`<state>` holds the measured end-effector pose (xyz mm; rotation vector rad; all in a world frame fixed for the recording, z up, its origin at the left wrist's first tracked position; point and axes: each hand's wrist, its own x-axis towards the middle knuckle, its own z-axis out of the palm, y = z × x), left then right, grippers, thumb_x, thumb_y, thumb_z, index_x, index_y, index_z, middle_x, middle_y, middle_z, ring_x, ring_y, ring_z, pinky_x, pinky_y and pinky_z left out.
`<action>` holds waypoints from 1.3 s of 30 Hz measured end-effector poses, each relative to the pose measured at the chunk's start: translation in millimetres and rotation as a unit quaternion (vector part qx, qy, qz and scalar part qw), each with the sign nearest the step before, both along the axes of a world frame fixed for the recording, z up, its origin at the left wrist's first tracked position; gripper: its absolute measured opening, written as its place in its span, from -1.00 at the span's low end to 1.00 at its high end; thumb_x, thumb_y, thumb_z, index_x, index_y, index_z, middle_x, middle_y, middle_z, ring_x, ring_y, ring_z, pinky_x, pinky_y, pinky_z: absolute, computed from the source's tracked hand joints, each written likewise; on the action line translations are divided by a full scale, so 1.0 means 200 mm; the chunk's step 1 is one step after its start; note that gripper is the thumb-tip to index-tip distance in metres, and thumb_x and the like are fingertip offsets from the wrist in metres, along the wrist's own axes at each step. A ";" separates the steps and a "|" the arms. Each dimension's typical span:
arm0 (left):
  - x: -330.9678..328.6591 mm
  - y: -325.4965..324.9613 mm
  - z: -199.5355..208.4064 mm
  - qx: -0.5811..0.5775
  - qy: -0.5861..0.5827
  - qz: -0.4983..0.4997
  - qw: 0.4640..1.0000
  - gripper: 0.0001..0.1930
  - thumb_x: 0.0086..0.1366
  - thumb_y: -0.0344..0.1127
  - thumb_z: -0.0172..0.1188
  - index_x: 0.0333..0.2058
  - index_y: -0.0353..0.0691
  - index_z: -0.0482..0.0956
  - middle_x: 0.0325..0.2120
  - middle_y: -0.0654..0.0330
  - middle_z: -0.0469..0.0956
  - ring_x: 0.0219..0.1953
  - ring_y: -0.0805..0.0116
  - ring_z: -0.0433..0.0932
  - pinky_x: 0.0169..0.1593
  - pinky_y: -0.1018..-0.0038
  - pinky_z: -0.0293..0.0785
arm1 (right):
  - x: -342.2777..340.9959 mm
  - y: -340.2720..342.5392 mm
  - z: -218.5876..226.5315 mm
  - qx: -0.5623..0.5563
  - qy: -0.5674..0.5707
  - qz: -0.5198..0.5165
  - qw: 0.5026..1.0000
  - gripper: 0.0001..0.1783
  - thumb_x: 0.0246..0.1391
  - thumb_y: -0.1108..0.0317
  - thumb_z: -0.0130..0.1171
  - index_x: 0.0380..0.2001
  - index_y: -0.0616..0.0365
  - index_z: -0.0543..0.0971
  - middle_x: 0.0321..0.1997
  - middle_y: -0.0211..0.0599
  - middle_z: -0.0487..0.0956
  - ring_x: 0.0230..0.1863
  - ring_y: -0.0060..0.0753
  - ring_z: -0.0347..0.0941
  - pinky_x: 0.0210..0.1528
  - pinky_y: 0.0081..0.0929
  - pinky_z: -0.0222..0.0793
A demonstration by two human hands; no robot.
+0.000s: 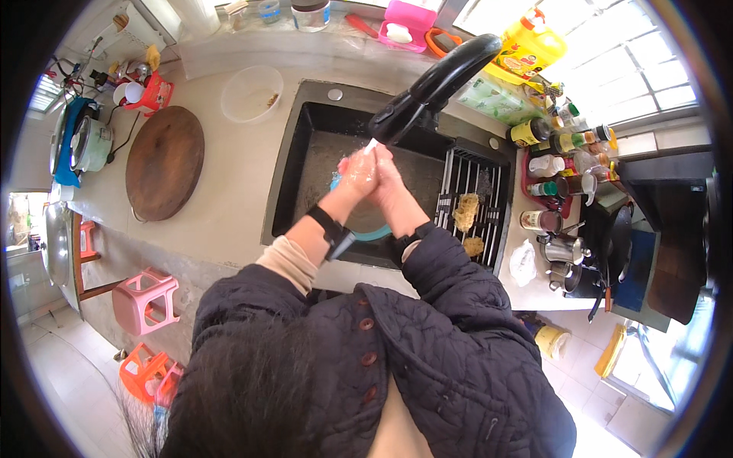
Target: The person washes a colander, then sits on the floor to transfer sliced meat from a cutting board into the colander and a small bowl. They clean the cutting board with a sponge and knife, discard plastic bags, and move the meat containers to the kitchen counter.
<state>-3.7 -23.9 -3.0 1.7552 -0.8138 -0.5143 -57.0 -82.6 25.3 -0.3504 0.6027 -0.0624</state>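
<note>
Under the black faucet, my left hand and my right hand are pressed together in a thin white stream of water. Both are wet, with their fingers curled in against each other. Anything between them is hidden. They are over the dark sink, in its left basin part. Below my wrists a teal rim shows, seemingly of a round bowl or basin mostly covered by my hands and forearms. A dark band circles my left wrist.
Right of the basin, a rack bears a yellowish scrubber. Farther right stand several seasoning bottles and metal pots. A yellow pump jug is behind. On the left counter lie a round wooden board and a clear plastic bowl.
</note>
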 end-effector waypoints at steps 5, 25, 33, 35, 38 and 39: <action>-0.06 0.05 -0.01 -0.133 0.432 0.212 0.866 -0.72 0.22 -0.61 -0.11 -0.18 -0.42 0.56 -0.25 0.04 0.58 -0.18 0.17 0.58 -0.09 0.38 0.49 | 0.07 0.04 -0.14 -0.125 0.033 -0.039 0.991 -0.66 0.09 0.09 0.31 -0.46 0.16 0.56 -0.48 -0.24 0.60 -0.46 -0.32 0.55 -0.37 -0.35 0.49; 0.12 0.02 0.06 -0.216 0.672 0.048 0.707 -0.55 0.33 0.20 0.04 -0.39 -0.09 0.58 -0.40 -0.02 0.60 -0.32 0.03 0.60 -0.22 0.10 0.53 | 0.12 0.08 -0.02 -0.367 0.094 -0.023 0.925 -0.65 0.31 0.34 -0.08 0.10 0.18 0.48 0.00 -0.25 0.56 0.06 -0.30 0.43 0.10 -0.37 0.33; 0.06 -0.03 0.01 0.168 -0.232 0.042 0.957 -0.87 0.18 -0.28 0.13 -0.37 -0.16 0.60 -0.44 0.00 0.59 -0.41 -0.02 0.56 -0.28 0.20 0.50 | -0.04 0.12 0.08 -0.197 0.136 -0.080 0.968 -0.43 0.34 -0.07 -0.12 0.19 0.13 0.29 0.14 -0.33 0.43 0.11 -0.29 0.38 0.05 -0.20 0.39; 0.07 -0.04 0.03 0.072 -0.378 0.071 0.920 -0.85 0.21 -0.26 0.13 -0.33 -0.16 0.59 -0.41 0.00 0.60 -0.37 0.07 0.59 -0.24 0.22 0.51 | -0.05 0.08 0.06 -0.165 0.150 -0.052 0.973 -0.42 0.34 -0.12 -0.17 0.16 0.12 0.32 0.13 -0.27 0.43 0.12 -0.24 0.39 0.05 -0.14 0.41; 0.07 -0.04 0.01 0.019 -0.100 0.021 0.995 -0.83 0.27 -0.35 0.10 -0.22 -0.25 0.57 -0.33 0.05 0.62 -0.28 0.23 0.61 -0.15 0.34 0.52 | -0.01 0.04 -0.01 -0.086 0.069 -0.013 0.994 -0.46 0.33 -0.13 -0.17 0.01 0.12 0.42 0.02 -0.15 0.50 0.05 -0.15 0.44 0.05 -0.07 0.42; 0.06 -0.04 0.00 0.101 0.009 0.031 0.994 -0.82 0.29 -0.42 0.07 -0.17 -0.32 0.56 -0.29 0.08 0.63 -0.25 0.31 0.60 -0.12 0.41 0.52 | 0.01 0.01 -0.04 -0.049 -0.006 0.014 0.999 -0.47 0.30 -0.14 -0.12 -0.05 0.12 0.45 -0.06 -0.13 0.52 -0.01 -0.14 0.47 0.01 -0.06 0.45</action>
